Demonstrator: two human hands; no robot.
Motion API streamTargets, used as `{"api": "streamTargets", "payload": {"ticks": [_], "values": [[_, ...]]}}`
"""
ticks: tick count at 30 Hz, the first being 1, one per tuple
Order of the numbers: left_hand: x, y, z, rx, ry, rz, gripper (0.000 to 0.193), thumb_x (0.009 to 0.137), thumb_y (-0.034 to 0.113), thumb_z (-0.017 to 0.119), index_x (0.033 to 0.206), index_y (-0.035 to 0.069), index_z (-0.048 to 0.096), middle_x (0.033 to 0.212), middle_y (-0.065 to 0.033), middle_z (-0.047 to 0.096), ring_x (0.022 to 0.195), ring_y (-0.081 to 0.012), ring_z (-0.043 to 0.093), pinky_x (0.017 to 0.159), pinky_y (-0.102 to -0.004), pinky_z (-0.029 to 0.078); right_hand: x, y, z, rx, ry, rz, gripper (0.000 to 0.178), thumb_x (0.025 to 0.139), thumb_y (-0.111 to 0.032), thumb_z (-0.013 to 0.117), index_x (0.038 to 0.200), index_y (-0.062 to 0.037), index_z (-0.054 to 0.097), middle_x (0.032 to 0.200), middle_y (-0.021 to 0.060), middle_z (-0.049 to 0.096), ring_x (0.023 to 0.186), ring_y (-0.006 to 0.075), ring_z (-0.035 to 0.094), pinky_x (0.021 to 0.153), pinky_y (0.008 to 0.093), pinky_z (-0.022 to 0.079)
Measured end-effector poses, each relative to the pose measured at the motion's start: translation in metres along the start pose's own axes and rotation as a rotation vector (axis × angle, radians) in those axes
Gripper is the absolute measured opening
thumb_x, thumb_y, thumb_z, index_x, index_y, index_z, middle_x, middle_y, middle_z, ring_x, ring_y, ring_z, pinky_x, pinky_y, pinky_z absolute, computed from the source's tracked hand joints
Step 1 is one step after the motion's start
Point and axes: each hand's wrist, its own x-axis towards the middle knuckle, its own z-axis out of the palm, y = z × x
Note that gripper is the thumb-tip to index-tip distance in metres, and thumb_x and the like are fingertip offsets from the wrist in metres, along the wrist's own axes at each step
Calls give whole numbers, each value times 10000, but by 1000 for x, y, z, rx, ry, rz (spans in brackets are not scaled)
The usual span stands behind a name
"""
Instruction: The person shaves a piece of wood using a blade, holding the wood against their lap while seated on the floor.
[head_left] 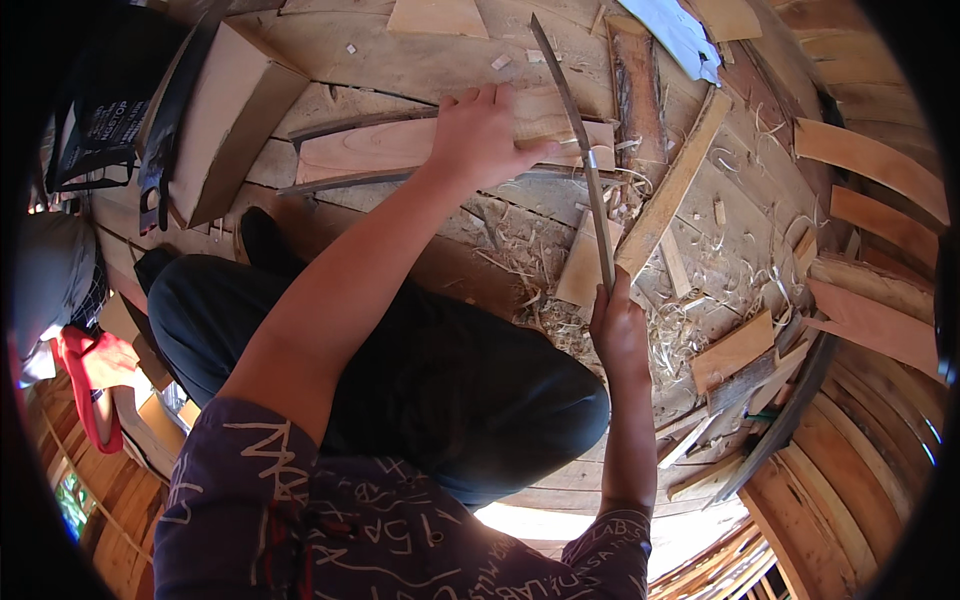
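Note:
My left hand (482,132) presses down flat on a long curved wooden strip (370,148) lying across the plank floor, fingers spread over its right end. My right hand (618,325) grips the handle of a long narrow knife (578,130). The blade runs up and away from me, crossing the right end of the strip beside my left thumb. My legs in dark trousers are folded under my arms.
Wood shavings (690,300) litter the planks on the right. Loose boards and offcuts (670,190) lie around, curved slats (870,160) stack at the right edge, a big wooden block (235,110) stands at the left, and a blue-white cloth (685,35) lies at the top.

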Motion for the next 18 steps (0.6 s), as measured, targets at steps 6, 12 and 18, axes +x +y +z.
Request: {"api": "streamTargets", "payload": {"ticks": [6, 12, 18], "values": [[2, -1, 2, 30, 114, 23, 778, 769, 646, 650, 1140, -29, 540, 1047, -171, 648, 984, -324, 634, 870, -463, 433, -59, 14, -24, 0, -10, 23, 317, 936, -76, 542, 1225, -17, 426, 605, 209, 620, 552, 397, 643, 445, 489, 501], [1, 4, -1, 3, 23, 18, 774, 786, 634, 642, 1166, -31, 530, 1117, -192, 614, 1052, -335, 607, 931, -483, 416, -52, 18, -16, 26, 19, 8, 313, 931, -77, 549, 1214, 3, 441, 606, 215, 620, 553, 398, 643, 453, 490, 506], [-1, 0, -4, 45, 6, -1, 745, 792, 628, 643, 1151, -15, 530, 1100, -186, 617, 1068, -339, 596, 923, -492, 422, 0, 3, 1, 19, 29, -35, 294, 921, -85, 567, 1183, -9, 458, 615, 214, 627, 551, 386, 644, 480, 473, 522]]}}
